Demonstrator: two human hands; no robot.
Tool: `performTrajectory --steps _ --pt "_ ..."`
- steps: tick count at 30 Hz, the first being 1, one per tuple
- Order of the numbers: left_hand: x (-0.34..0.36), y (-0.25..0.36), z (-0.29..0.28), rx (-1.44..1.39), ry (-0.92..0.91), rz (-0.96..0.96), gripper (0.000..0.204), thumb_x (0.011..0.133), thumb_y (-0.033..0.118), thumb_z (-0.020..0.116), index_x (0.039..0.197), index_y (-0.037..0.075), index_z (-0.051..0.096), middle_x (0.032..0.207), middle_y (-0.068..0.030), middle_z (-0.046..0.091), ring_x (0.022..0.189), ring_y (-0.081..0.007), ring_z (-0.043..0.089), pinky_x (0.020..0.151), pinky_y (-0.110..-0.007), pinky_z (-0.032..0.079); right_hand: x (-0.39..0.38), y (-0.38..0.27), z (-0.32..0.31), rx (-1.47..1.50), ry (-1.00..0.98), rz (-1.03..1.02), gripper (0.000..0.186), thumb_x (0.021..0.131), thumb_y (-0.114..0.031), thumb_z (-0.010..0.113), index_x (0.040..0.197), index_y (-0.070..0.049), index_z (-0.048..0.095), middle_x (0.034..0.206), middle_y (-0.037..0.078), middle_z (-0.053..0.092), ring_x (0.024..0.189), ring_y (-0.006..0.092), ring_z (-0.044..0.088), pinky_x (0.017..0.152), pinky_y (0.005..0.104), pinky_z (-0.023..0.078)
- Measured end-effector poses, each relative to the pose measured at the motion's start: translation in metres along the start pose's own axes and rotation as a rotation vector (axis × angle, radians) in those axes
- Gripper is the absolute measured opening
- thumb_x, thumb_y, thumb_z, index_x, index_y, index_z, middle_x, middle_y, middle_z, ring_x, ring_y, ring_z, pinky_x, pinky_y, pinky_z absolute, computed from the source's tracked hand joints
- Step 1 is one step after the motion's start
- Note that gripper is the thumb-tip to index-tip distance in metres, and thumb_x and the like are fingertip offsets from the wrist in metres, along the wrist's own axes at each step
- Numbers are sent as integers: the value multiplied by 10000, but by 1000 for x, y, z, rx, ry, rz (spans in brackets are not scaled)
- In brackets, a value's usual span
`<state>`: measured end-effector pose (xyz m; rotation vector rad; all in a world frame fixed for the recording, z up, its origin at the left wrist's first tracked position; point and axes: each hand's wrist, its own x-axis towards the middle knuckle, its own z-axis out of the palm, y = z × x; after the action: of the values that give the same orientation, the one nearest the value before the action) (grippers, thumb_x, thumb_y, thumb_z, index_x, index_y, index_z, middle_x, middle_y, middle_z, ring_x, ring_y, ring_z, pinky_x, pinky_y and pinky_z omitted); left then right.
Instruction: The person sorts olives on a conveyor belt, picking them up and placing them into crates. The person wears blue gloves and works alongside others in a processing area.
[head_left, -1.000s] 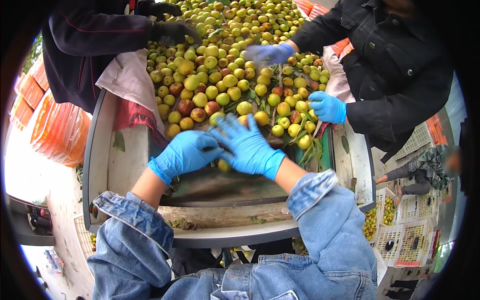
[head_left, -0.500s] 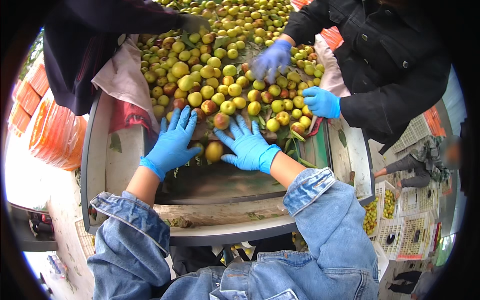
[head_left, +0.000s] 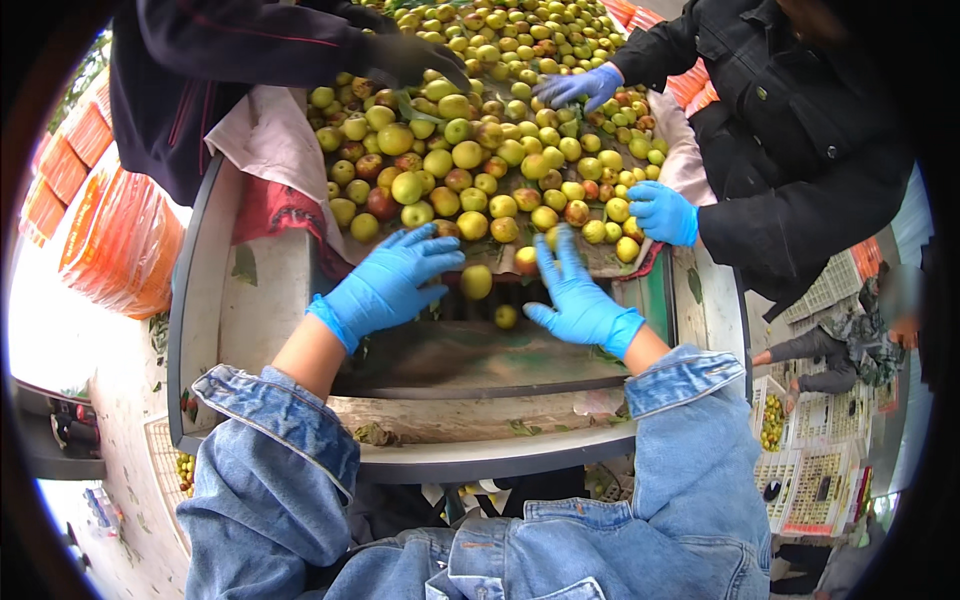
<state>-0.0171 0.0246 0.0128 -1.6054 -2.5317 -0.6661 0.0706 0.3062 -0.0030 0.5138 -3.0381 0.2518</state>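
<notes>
A thick layer of yellow-green jujubes [head_left: 467, 154], some blushed red, covers the sloping bed of a sorting table. My left hand [head_left: 385, 284], in a blue glove, lies palm down at the front edge of the fruit, fingers stretched toward the right and touching the nearest jujubes. Across from it, my right hand [head_left: 582, 302], gloved alike, has its fingers extended forward against jujubes at the edge. Between both hands, a yellow jujube [head_left: 476, 282] and a smaller jujube [head_left: 506, 316] are over the dark green chute [head_left: 470, 360]. Neither hand grips anything.
A co-worker's dark-gloved hand [head_left: 415, 62] reaches in from the left. On the right, another person has a purple-gloved hand [head_left: 580, 88] over the fruit and a blue-gloved hand [head_left: 664, 212] at the side. Orange bundles [head_left: 125, 230] stand left; crates [head_left: 815, 490] lie right.
My hands have drawn farther apart, the right one shifting rightward. Jujubes at the front edge have moved, and the large one between my hands is gone from its spot. The co-workers' hands moved too.
</notes>
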Motion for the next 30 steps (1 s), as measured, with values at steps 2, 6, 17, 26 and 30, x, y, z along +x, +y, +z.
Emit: performTrajectory --steps 2,6,17,26,30 --pt "0 -5 -2 24 165 -31 525 753 138 695 1247 114 519 1332 -137 466 1213 -340 447 989 -429 385 1 -14 -12 -17 -237 -27 866 859 -477 525 1477 -117 38 1496 274 58 1330 537 150 1080 572 181" --pt "-10 -12 -1 281 282 -407 749 753 232 693 1404 164 328 1420 -217 307 1306 -405 304 1010 -538 325 26 -16 -52 -147 -141 122 833 861 -533 484 1487 -198 48 1511 223 108 1338 533 131 1048 619 194" --pt "-10 -7 2 128 -44 -321 669 803 255 663 1393 149 366 1493 -181 205 1376 -402 182 1059 -600 213 97 -11 -12 -86 -135 310 796 813 -733 355 1470 -334 148 1526 193 -95 1363 504 -80 1009 711 43" --pt "-10 -8 2 222 -87 -464 875 763 281 695 1448 50 201 1513 -215 107 1374 -474 70 1101 -511 194 57 -65 2 -120 10 -125 681 869 -390 523 1455 -198 232 1513 177 138 1383 415 143 1044 646 172" --pt "-12 -9 4 153 -78 -378 939 738 300 707 1444 14 159 1510 -212 111 1375 -473 65 1111 -541 116 68 -79 7 -233 -5 -205 683 866 -400 536 1453 -217 238 1530 100 134 1390 390 146 1017 700 128"
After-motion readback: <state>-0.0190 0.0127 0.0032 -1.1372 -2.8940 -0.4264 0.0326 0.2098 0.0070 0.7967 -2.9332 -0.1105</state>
